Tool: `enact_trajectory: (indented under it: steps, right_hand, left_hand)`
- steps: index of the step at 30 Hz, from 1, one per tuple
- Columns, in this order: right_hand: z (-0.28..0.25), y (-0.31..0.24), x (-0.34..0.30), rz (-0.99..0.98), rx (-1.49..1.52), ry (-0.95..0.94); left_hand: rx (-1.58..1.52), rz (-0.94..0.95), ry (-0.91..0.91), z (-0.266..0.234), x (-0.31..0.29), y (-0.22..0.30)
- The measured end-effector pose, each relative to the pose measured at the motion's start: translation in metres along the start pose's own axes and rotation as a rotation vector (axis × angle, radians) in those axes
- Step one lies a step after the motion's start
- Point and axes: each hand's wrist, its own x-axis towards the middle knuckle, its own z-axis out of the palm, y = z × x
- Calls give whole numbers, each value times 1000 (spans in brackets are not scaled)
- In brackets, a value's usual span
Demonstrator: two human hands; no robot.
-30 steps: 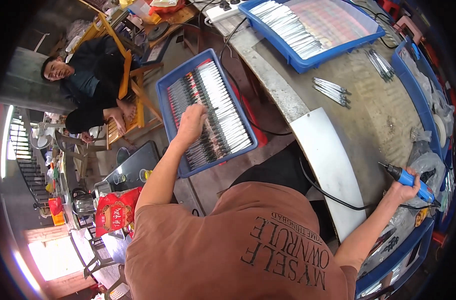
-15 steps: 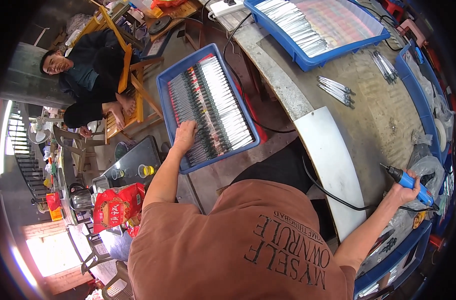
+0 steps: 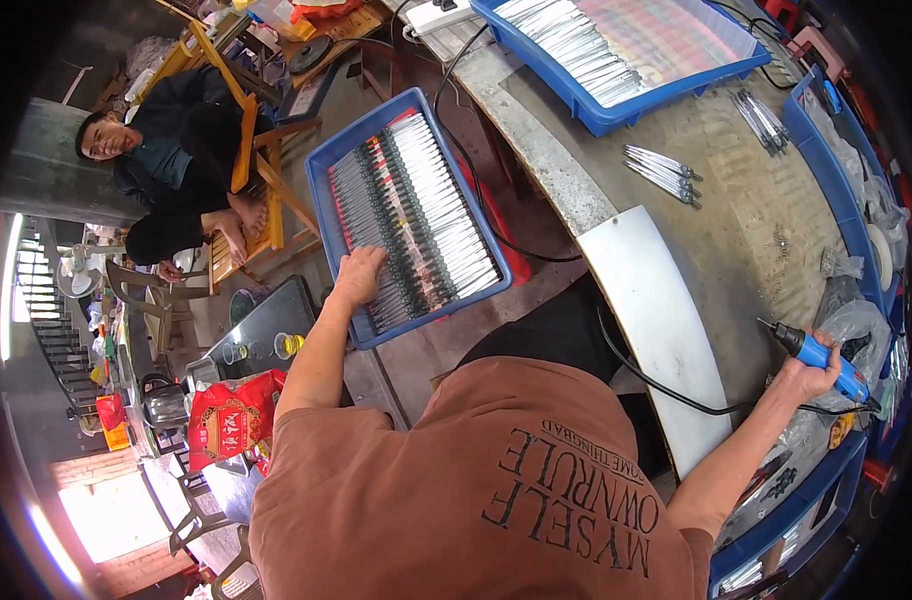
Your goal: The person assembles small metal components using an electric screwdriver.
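we judge the blue tray (image 3: 348,136) mostly filled with rods (image 3: 446,205); two loose clusters (image 3: 662,172) apparently remain on the worktop (image 3: 731,225); left hand (image 3: 362,272) at tray (grip unclear), right hand (image 3: 812,379) gripping blue power tool (image 3: 800,347).

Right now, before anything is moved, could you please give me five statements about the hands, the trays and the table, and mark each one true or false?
1. The left hand is at the left side of the lower blue tray. True.
2. The right hand is empty. False: it holds a blue tool.
3. Some slim silvery pieces lie loose on the table. True.
4. The upper blue tray has its pieces on the right side only. False: they lie on its left side.
5. The blue tool's tip is clear of the white sheet. True.
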Motion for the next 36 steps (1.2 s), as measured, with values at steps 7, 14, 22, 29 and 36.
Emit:
enact_trajectory:
  steps: [7, 14, 22, 29, 36]
  right_hand:
    - [13, 4, -11, -8, -8, 20]
    - [29, 13, -27, -32, 29, 39]
    - [45, 12, -39, -65, 31, 149]
    - [53, 12, -42, -98, 43, 146]
    - [53, 13, -42, -97, 42, 143]
  left_hand:
    - [-227, 282, 323, -42, 41, 65]
    - [-479, 730, 526, -111, 94, 207]
    - [-452, 925, 550, -109, 158, 302]
    - [-295, 764, 422, -103, 170, 325]
    - [-360, 721, 374, -100, 173, 325]
